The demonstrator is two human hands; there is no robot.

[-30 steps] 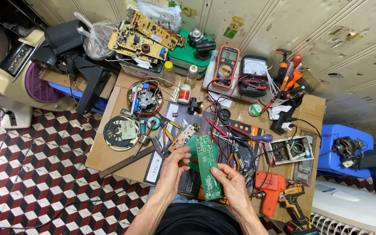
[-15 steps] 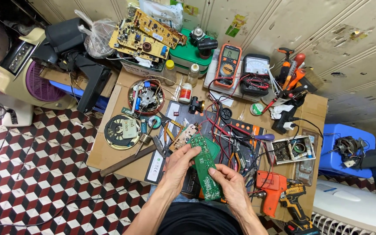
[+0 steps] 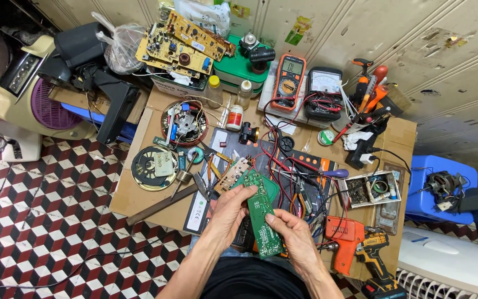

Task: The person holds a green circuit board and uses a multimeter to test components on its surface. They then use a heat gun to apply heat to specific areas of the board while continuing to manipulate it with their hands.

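A long green circuit board (image 3: pixel 261 213) is held upright over the low work table (image 3: pixel 139 194), between both hands. My left hand (image 3: pixel 231 209) grips its upper left edge with the fingers curled around it. My right hand (image 3: pixel 293 235) pinches the lower right edge. A second green board (image 3: pixel 271 187) and a small beige board (image 3: pixel 232 174) lie just behind the held one, on a dark mat (image 3: pixel 233 141).
Red and black test leads (image 3: pixel 283 160) snake over the mat. An orange multimeter (image 3: pixel 287 83), an analog meter (image 3: pixel 326 86), yellow circuit boards (image 3: pixel 181 47), bottles (image 3: pixel 213 91), an orange tool (image 3: pixel 343 235), a yellow drill (image 3: pixel 377 260), a parts tray (image 3: pixel 373 188) and a fan (image 3: pixel 42 105) surround the table.
The green board has been swung from tilted to more upright, and both hands have shifted slightly along its edges. The camera view has dipped a little.
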